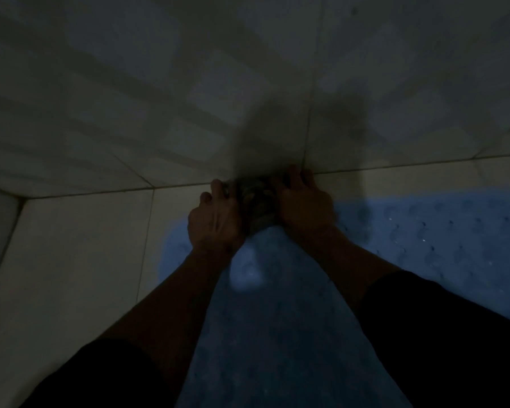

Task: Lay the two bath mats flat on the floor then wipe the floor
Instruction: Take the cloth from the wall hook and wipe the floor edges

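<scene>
The scene is very dark. A blue bath mat (277,319) lies flat on the pale tiled floor (80,254), running under my arms and off to the right, where its surface shows small bumps. A dark crumpled cloth (255,198) sits on the floor where it meets the wall. My left hand (215,216) presses on the cloth's left side with fingers bent over it. My right hand (302,201) presses on its right side, fingers spread toward the wall. I cannot make out a second mat.
A tiled wall (189,83) rises straight ahead, with a vertical grout line (311,113) above the hands. A corner (15,198) lies at the far left. Bare floor tiles stretch to the left of the mat.
</scene>
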Demonstrator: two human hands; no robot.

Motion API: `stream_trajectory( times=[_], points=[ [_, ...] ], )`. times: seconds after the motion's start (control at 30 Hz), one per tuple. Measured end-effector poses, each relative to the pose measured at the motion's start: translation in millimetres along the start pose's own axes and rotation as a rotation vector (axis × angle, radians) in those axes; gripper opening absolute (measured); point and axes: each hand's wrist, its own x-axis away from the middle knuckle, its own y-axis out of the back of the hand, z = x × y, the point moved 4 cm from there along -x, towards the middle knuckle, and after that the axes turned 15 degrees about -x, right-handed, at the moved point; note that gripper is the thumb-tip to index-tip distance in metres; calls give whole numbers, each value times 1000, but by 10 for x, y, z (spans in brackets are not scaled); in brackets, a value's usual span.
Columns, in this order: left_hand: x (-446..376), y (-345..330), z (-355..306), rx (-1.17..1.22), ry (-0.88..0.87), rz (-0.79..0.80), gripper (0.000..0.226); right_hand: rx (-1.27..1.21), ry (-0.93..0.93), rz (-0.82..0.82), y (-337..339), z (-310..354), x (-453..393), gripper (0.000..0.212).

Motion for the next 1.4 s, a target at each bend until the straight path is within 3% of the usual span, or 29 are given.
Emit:
stream_trajectory(
  times=[0.2,0.3,0.47,0.63,0.8,1.03,1.4],
  points=[
    [40,98,-318,-74,44,-3,54,28,-16,-62,104,-269,24,28],
    [32,166,-447,-48,76,0,57,58,-27,19,118,-378,15,34],
    [55,227,-696,-32,125,5,60,100,-41,-45,303,-561,70,31],
    [62,297,-844,-49,152,59,61,-35,-45,-11,335,-649,84,30],
    [54,372,-1076,-43,145,54,60,-21,-67,-14,471,-820,136,26],
    [59,357,-1311,73,150,34,62,113,-63,-36,568,-1025,196,36],
    [-19,322,-1467,114,-32,67,56,31,-63,-91,740,-1220,289,29]
  ],
)
